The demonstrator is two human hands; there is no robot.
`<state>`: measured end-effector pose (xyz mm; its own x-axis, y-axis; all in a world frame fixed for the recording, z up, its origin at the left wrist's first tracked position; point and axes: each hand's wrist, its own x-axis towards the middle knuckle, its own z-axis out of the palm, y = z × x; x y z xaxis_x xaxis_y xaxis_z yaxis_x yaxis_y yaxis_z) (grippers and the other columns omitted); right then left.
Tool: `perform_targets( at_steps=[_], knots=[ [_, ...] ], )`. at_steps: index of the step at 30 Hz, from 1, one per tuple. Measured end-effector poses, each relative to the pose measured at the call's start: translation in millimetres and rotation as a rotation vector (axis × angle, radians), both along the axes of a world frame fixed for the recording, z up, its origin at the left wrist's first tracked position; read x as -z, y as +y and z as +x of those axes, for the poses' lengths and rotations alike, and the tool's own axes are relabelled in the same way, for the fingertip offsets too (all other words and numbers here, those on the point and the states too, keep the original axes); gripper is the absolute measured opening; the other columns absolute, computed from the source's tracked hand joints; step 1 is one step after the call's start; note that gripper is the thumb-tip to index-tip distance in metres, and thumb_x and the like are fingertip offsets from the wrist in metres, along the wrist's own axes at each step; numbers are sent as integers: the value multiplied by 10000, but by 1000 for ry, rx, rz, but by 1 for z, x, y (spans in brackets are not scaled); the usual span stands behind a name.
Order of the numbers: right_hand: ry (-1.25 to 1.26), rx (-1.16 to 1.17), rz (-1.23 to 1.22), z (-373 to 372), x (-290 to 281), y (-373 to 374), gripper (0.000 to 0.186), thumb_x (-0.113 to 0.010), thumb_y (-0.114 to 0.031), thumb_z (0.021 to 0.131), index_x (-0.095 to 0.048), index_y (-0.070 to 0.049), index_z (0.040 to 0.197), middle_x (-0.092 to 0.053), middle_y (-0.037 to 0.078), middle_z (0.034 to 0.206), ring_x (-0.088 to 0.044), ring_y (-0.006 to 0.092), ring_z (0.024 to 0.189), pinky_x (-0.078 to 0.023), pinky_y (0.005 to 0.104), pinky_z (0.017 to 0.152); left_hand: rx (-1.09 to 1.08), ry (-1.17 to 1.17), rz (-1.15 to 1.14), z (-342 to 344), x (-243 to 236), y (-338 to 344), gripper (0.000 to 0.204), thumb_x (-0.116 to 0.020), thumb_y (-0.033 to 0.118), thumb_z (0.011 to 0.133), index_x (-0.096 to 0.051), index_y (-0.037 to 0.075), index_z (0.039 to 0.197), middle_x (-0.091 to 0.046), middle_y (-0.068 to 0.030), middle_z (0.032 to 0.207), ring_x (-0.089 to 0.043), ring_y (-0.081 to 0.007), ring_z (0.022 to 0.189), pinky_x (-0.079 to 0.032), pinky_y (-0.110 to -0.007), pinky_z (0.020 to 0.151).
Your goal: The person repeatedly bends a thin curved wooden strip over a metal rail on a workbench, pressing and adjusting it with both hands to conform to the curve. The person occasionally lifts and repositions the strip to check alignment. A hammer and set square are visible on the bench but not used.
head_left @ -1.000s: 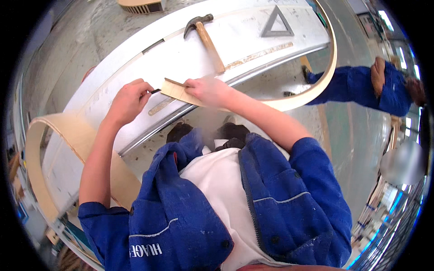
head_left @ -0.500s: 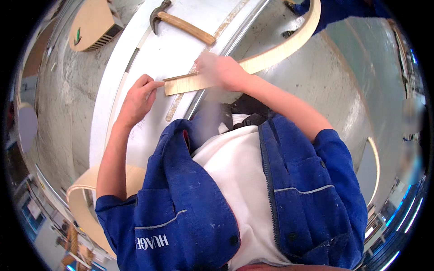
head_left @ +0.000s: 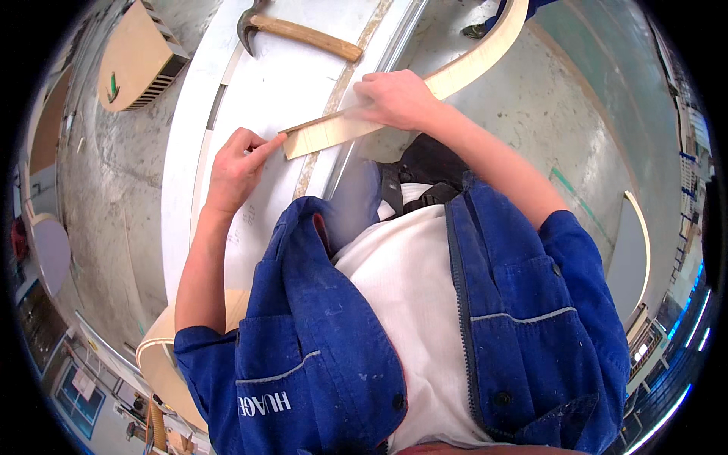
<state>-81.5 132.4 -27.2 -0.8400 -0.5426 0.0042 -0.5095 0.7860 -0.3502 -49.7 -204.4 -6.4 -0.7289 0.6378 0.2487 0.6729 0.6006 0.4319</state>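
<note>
Compared with half a second ago, the white table (head_left: 277, 80) sits slightly farther right across the upper middle of the frame. The wood strip (head_left: 322, 136) has shifted slightly too, its near end now just left of centre and its far part curving toward the upper right. Another person's leg (head_left: 535, 6) has mostly left the top right, and the hammer (head_left: 307, 36) lies nearer the top left. The right hand (head_left: 400, 100) is higher, bent over the strip; blur hides its underside, so I cannot tell how it grips. The left hand (head_left: 236, 168) is half curled, forefinger reaching the strip's end; whether it pinches anything, I cannot tell. The strip is a pale, bowed band, faintly lined crosswise, with what looks like a thin brown upper edge.
</note>
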Motion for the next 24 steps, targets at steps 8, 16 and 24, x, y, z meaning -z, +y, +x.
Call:
perform_targets(
  at_steps=[8,16,24],
  knots=[
    [-83,-66,-111,-5,-7,8,283,-713,-409,914,-718,-127,883,-677,55,890,-694,298,872,-562,423,747,51,49,-37,-6,4,2,547,-680,-108,716,-778,177,1172,-550,-44,804,-598,-201,730,-532,-345,628],
    [-162,-93,-96,-11,-6,8,274,-714,-394,918,-714,-121,890,-689,62,926,-696,301,909,-563,424,765,87,-48,-62,-13,0,5,499,-675,-92,753,-778,167,1167,-551,-57,802,-595,-215,723,-528,-359,635],
    [-189,-41,-124,-8,-7,7,321,-699,-414,911,-674,-97,866,-649,100,902,-669,364,863,-544,469,750,83,-73,-32,0,-11,6,449,-708,-59,786,-771,162,1172,-556,-53,803,-595,-213,727,-526,-360,643]
  ],
)
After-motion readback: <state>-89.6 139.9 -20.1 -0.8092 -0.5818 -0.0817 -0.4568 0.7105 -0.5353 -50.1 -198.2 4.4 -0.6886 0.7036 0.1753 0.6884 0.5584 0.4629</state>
